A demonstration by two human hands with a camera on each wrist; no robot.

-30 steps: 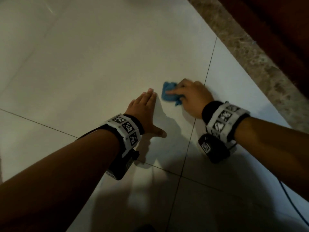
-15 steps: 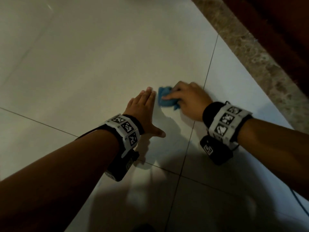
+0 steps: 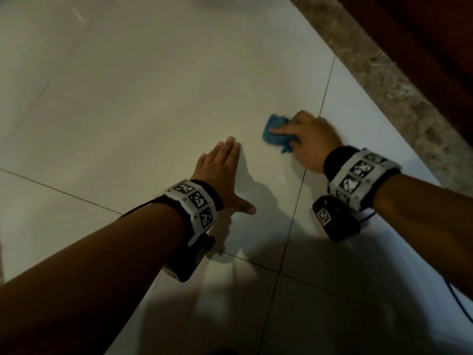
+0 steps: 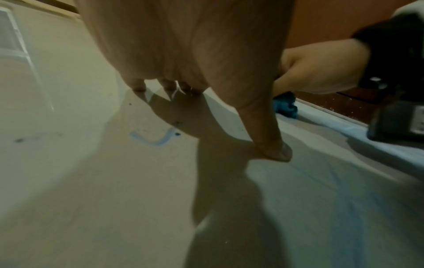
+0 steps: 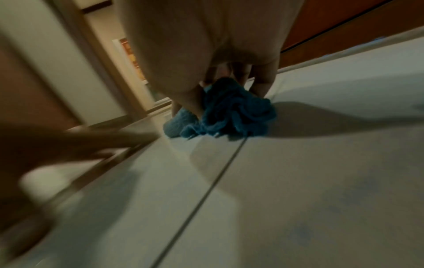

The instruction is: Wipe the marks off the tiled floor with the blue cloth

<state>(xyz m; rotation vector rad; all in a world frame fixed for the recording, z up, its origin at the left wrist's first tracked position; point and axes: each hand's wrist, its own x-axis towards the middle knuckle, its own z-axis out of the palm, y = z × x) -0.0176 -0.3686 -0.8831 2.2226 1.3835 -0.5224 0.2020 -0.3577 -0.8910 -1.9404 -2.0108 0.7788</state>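
My right hand (image 3: 304,139) grips a bunched blue cloth (image 3: 275,134) and presses it on the white tiled floor (image 3: 143,103), just left of a grout line. In the right wrist view the cloth (image 5: 231,112) bulges out under my curled fingers. My left hand (image 3: 222,170) lies flat on the same tile, fingers straight and thumb spread, a short way left of the cloth. The left wrist view shows a faint blue curved mark (image 4: 153,139) and small dark specks on the tile under that hand (image 4: 192,54), with the cloth (image 4: 285,107) behind the thumb.
A speckled brown stone border (image 3: 399,80) runs along the right of the tiles, with dark wood (image 3: 422,29) beyond it. Grout lines (image 3: 294,216) cross near my wrists. A blue cable (image 3: 458,301) trails at the lower right. Open tile stretches to the left and far side.
My right hand slid the cloth left toward my left hand, then back right and slightly away from me. The left hand stayed flat in place.
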